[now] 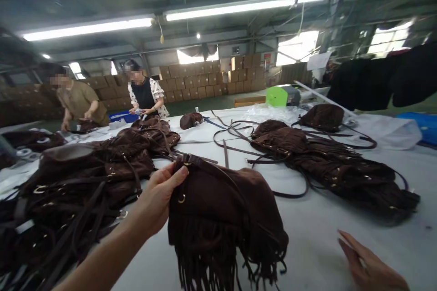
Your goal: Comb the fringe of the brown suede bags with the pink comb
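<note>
A: Specify the work surface and the room.

B: A white worktable [321,241] spans the frame from the lower edge to mid-height. A bag heap [75,166] covers its left side; a bag stack [327,159] with loose straps lies at centre right. Cardboard cartons [191,82] are stacked along the rear, below fluorescent tubes [232,9] at the top of the frame. A co-worker in a tan top [80,100] and a co-worker in a dark apron [146,93] stand at upper left.

A: Locate the workpiece.

B: The brown fringed handbag [218,195] is at lower centre, its fringe [201,254] hanging toward the lower edge.

A: State its position relative to the fingers.

B: The left hand [159,198] grasps its upper left corner, thumb on the near face just below the buckle [186,159]. The body extends rightward from this grip.

A: And the right hand [372,266]?

B: At lower right, fingers extended and released, well apart from the handbag; white tabletop shows between.
</note>
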Demonstrator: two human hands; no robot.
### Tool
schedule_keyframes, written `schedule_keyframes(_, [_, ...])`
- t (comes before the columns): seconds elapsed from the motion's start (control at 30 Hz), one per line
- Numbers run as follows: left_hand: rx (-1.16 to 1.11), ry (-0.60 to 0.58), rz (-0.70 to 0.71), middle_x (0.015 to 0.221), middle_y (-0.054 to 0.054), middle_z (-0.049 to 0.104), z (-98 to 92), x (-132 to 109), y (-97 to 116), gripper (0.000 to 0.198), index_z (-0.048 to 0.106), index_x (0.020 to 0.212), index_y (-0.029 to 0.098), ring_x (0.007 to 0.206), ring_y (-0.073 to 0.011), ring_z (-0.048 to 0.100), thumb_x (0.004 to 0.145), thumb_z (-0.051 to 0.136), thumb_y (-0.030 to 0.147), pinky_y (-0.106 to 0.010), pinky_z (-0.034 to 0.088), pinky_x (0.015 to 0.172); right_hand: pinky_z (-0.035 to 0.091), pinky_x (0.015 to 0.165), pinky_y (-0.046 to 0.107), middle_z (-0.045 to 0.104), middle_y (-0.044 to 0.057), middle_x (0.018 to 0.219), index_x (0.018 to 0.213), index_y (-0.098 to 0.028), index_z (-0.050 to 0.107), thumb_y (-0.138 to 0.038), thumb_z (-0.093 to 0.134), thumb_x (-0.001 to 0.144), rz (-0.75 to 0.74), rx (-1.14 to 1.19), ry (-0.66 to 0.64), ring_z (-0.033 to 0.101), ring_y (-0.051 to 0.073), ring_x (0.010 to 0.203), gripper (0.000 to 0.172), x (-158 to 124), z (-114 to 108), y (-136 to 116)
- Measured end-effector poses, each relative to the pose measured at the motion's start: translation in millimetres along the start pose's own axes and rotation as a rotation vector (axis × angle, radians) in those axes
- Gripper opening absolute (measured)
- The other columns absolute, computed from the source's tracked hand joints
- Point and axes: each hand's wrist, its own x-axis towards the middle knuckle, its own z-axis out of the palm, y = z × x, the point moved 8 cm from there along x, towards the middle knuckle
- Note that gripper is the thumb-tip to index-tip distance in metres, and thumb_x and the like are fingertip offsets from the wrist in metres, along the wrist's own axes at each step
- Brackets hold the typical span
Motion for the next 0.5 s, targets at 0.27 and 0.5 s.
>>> schedule_keyframes(0.27, [0.25,0.194,0.028,0.117,-0.008,0.066,-55.5,-78.1,-144.1,0.049,0.06,0.117,0.02,0.112,-0.0284,0.058,0.084,0.06,0.056,-0.036,0.046,0.096,0.043,0.043,0.025,0.06,0.001,0.052,0.077,-0.019,0.061,-0.065,0.046,0.087,0.051,0.557,-0.396,0.055,0.017,0.046,0.051,-65.2,-20.5,-199.9])
schedule_keyframes(0.5, [0.041,0.17,-0.021,0.115,-0.009,0.066,-47.9,-118.6,-160.3,0.049,0.057,0.122,0.019,0.104,-0.027,0.06,0.087,0.057,0.054,-0.033,0.05,0.084,0.055,0.066,0.033,0.072,0.007,0.09,0.106,-0.018,0.065,-0.037,0.064,0.08,-0.526,0.175,-0.583,0.07,0.027,0.077,0.033,-143.7,8.0,-277.1])
